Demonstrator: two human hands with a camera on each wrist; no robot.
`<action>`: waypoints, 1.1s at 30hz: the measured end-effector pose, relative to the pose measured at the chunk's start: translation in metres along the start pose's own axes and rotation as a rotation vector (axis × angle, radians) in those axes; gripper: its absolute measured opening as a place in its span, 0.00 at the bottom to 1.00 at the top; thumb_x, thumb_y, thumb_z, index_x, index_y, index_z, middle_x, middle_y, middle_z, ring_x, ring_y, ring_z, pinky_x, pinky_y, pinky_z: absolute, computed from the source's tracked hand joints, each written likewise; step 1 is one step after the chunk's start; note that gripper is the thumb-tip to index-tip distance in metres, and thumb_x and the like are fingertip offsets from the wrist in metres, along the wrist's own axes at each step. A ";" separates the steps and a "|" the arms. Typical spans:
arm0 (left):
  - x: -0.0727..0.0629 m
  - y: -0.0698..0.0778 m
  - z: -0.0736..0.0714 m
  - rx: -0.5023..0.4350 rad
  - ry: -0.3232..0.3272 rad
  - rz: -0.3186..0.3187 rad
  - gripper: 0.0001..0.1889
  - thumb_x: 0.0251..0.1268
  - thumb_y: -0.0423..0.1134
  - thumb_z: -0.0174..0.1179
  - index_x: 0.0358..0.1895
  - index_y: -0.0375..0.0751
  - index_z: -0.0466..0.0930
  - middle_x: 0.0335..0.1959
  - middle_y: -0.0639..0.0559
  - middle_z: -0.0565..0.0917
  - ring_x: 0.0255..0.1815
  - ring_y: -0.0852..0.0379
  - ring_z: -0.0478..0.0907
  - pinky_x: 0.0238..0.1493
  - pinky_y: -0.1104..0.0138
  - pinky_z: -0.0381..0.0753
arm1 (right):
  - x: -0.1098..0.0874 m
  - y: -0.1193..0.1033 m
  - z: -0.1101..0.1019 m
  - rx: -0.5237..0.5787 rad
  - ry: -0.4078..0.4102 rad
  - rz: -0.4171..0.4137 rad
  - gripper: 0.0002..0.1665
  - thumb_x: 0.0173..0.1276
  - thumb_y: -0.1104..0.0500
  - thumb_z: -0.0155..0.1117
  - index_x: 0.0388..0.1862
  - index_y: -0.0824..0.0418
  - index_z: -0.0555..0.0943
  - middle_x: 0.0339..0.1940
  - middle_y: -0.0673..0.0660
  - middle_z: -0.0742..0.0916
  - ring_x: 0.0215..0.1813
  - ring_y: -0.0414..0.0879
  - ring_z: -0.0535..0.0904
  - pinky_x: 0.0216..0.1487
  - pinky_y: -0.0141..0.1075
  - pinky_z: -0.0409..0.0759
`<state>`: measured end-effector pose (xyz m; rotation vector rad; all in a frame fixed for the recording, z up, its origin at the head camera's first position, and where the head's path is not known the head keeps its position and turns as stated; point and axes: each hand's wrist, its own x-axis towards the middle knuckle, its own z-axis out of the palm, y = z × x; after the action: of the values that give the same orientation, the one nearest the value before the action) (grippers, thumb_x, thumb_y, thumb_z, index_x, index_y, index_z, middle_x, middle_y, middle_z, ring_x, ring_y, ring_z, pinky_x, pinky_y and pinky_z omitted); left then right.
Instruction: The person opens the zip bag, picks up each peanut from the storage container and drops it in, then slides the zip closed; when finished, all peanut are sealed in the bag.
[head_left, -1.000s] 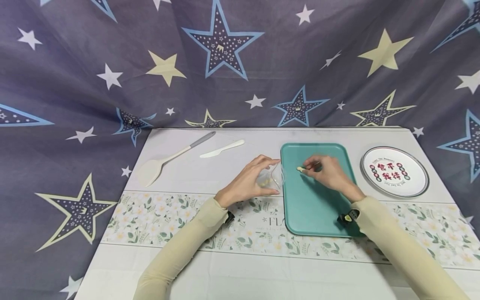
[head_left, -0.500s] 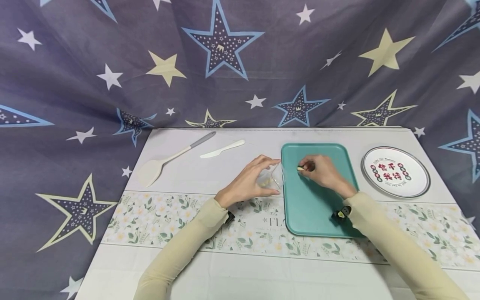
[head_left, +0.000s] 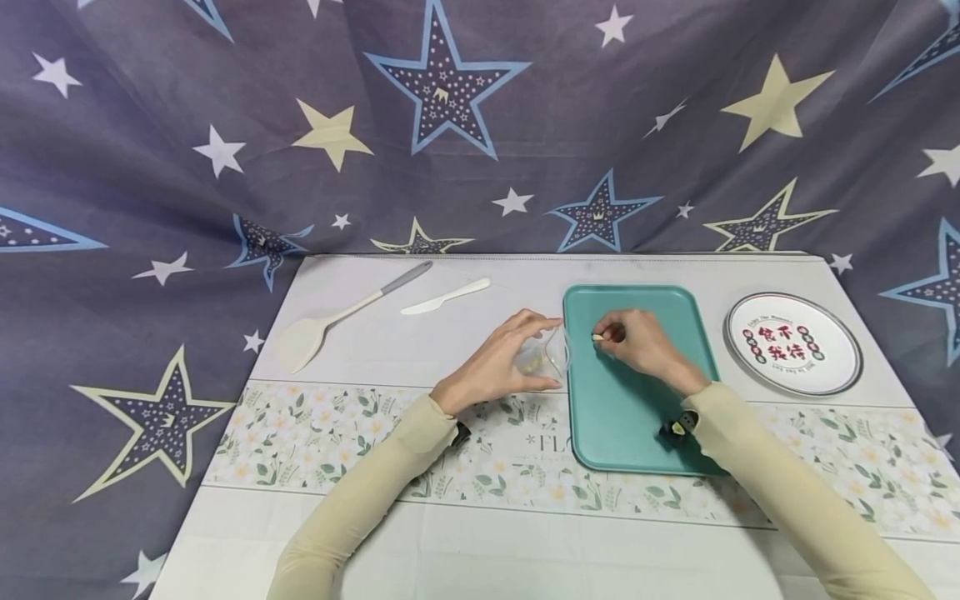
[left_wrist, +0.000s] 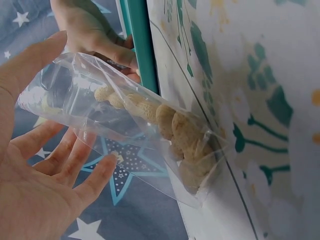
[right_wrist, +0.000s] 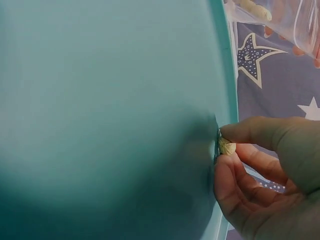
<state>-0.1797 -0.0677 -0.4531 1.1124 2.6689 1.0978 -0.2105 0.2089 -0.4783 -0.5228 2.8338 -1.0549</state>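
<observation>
My left hand holds a clear plastic bag by its mouth, thumb on one side and fingers on the other, just left of the teal tray. Several peanuts in their shells lie toward the bag's bottom, seen through the film in the left wrist view. Over the tray's upper left part, my right hand pinches one peanut between thumb and fingertips. The right wrist view shows that peanut at the tray surface, its far part hidden.
Right of the tray stands a white plate with a dark rim and red characters. A cream spatula with a grey handle and a white plastic knife lie at the back left. Behind the table hangs a star-patterned cloth.
Over the tray, my right hand has shifted slightly left and lower with the peanut, and its fingers have drawn closer round it. The left hand and the bag have stayed in place.
</observation>
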 end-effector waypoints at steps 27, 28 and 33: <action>0.000 -0.001 0.002 -0.025 0.005 0.010 0.47 0.54 0.48 0.81 0.77 0.46 0.68 0.67 0.45 0.76 0.66 0.44 0.78 0.72 0.55 0.78 | -0.024 -0.039 -0.004 0.080 0.104 -0.105 0.06 0.66 0.66 0.73 0.41 0.62 0.88 0.34 0.57 0.91 0.35 0.48 0.88 0.39 0.31 0.87; 0.000 -0.001 0.002 -0.023 0.005 0.009 0.47 0.53 0.48 0.81 0.77 0.46 0.68 0.67 0.46 0.76 0.66 0.44 0.78 0.72 0.55 0.78 | -0.025 -0.040 -0.004 0.086 0.108 -0.110 0.06 0.66 0.66 0.73 0.41 0.62 0.88 0.34 0.57 0.91 0.35 0.47 0.88 0.39 0.31 0.87; -0.001 -0.002 0.003 -0.008 0.006 0.006 0.47 0.53 0.49 0.81 0.77 0.47 0.69 0.67 0.47 0.76 0.65 0.47 0.78 0.72 0.56 0.78 | -0.031 -0.050 -0.006 0.109 0.125 -0.122 0.07 0.65 0.66 0.73 0.42 0.61 0.88 0.34 0.56 0.91 0.36 0.46 0.87 0.40 0.34 0.90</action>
<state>-0.1792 -0.0669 -0.4566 1.1178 2.6650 1.1133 -0.1680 0.1875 -0.4432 -0.6485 2.8598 -1.2985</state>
